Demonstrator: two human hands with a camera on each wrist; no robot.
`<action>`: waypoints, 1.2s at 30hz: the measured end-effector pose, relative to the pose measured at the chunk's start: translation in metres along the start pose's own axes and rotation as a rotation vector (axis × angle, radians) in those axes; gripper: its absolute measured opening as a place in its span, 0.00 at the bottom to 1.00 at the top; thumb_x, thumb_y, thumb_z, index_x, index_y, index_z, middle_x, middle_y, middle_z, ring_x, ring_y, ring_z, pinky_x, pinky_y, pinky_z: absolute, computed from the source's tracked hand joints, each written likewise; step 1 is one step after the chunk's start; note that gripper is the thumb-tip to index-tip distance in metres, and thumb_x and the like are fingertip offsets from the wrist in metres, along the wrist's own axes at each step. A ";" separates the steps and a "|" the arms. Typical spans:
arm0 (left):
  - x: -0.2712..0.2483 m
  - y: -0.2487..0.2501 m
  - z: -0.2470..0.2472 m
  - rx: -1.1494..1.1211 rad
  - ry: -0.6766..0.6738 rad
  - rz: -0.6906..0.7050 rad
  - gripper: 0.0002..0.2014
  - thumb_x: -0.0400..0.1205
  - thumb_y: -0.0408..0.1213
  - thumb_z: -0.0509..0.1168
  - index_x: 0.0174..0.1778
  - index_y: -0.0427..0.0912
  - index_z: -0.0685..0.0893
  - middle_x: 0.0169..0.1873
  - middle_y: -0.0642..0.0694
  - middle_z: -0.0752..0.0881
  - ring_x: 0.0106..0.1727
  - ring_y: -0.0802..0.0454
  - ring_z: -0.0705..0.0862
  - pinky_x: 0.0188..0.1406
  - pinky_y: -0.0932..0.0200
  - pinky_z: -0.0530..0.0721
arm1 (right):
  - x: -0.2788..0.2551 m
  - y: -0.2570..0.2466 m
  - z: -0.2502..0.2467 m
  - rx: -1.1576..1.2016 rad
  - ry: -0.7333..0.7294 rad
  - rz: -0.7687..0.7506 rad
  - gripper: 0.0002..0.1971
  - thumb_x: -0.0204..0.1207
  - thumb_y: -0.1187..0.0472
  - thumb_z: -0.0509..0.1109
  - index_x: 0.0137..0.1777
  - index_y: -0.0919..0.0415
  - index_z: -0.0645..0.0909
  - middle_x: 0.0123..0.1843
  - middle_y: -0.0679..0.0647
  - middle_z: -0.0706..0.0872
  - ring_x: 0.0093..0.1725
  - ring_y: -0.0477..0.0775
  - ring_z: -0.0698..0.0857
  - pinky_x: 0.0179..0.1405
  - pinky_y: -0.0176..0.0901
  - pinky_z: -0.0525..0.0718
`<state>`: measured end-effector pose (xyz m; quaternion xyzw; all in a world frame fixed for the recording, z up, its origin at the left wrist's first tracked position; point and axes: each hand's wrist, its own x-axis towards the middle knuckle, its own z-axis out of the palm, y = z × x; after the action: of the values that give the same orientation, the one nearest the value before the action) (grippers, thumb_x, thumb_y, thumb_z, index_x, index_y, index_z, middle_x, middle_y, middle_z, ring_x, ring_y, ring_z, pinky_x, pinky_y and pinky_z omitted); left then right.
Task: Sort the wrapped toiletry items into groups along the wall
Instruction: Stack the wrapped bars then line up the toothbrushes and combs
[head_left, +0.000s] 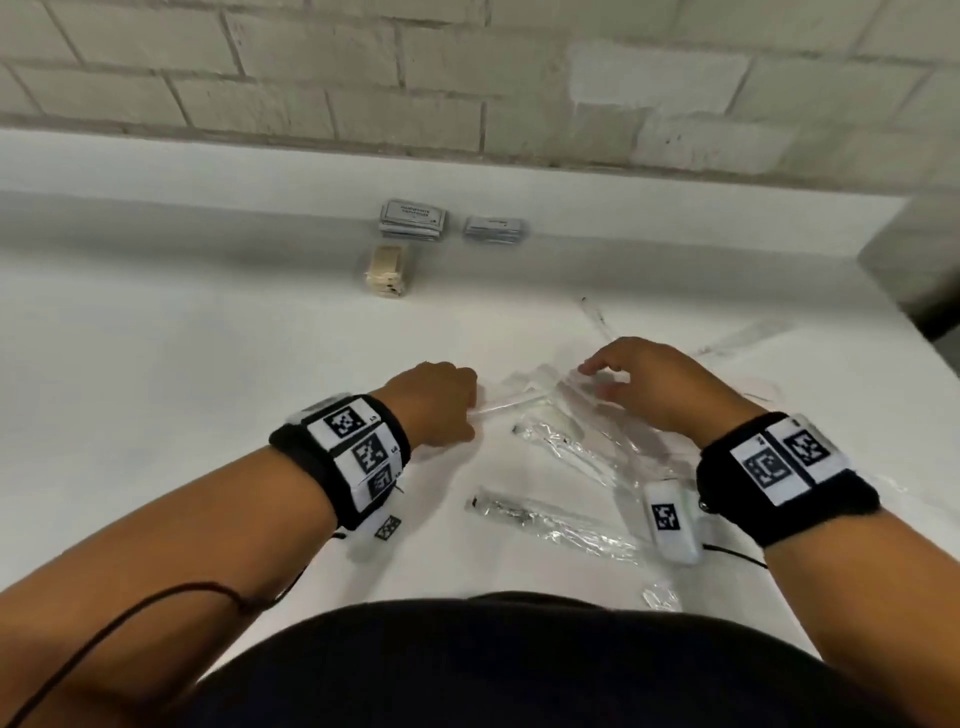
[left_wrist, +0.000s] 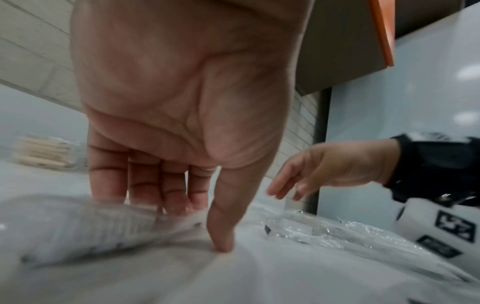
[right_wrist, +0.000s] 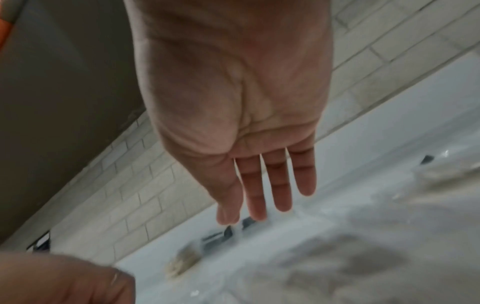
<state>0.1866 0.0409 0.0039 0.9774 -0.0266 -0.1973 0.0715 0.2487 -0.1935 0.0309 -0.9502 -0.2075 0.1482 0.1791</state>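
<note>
The clear-wrapped items (head_left: 561, 447) lie scattered on the white counter (head_left: 156, 338) just in front of you, a loose heap of long, narrow transparent sleeves between your two hands, with one more sleeve (head_left: 545, 522) lying nearer your body and a small crumpled piece (head_left: 661, 596) at the near edge. Your left hand (head_left: 436, 402) rests on the left end of a thin white wrapped stick (head_left: 511, 402) that points away to the right; in the left wrist view its fingers (left_wrist: 145, 183) run down straight onto the blurred plastic and the thumb tip presses the counter — nothing is curled round the stick that you can see. Your right hand (head_left: 660, 384) hovers over the right side of the heap, fingers (right_wrist: 278, 185) straight and slightly spread, holding nothing; whether the fingertips touch the plastic cannot be told.

Far from you, against the low white ledge under the brick wall (head_left: 363, 62), three groups stand — a stack of grey printed sachets (head_left: 413, 219) on the left, a smaller grey stack (head_left: 493, 229) just beside it to the right, and a stack of beige wrapped items (head_left: 385, 271) just in front of the left grey stack. All three are well apart from the heap by your hands.

Black bands with square printed markers wrap both wrists, and a white marked box (head_left: 670, 519) hangs under your right wrist, over the near plastic.
</note>
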 end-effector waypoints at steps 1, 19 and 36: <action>-0.002 0.002 0.000 0.010 0.005 -0.018 0.12 0.78 0.40 0.64 0.57 0.45 0.78 0.53 0.46 0.80 0.50 0.47 0.80 0.46 0.55 0.78 | -0.005 0.002 -0.002 0.039 0.053 0.024 0.09 0.78 0.59 0.70 0.57 0.48 0.85 0.56 0.41 0.82 0.56 0.45 0.81 0.53 0.38 0.74; -0.057 0.072 0.029 -0.085 -0.005 0.262 0.19 0.70 0.57 0.72 0.46 0.56 0.71 0.45 0.56 0.75 0.45 0.54 0.77 0.41 0.56 0.74 | -0.044 0.005 0.000 -0.015 -0.181 0.069 0.06 0.77 0.63 0.67 0.46 0.55 0.71 0.40 0.50 0.87 0.39 0.54 0.85 0.35 0.42 0.76; -0.030 0.081 0.004 -0.426 0.028 -0.021 0.08 0.77 0.35 0.69 0.46 0.46 0.74 0.35 0.46 0.88 0.29 0.52 0.85 0.19 0.64 0.73 | -0.110 0.121 -0.044 0.121 0.233 0.346 0.12 0.77 0.53 0.71 0.37 0.58 0.76 0.37 0.52 0.80 0.38 0.55 0.79 0.35 0.44 0.73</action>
<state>0.1560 -0.0370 0.0239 0.9430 0.0267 -0.1855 0.2750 0.2095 -0.3576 0.0442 -0.9698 -0.0099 0.0783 0.2306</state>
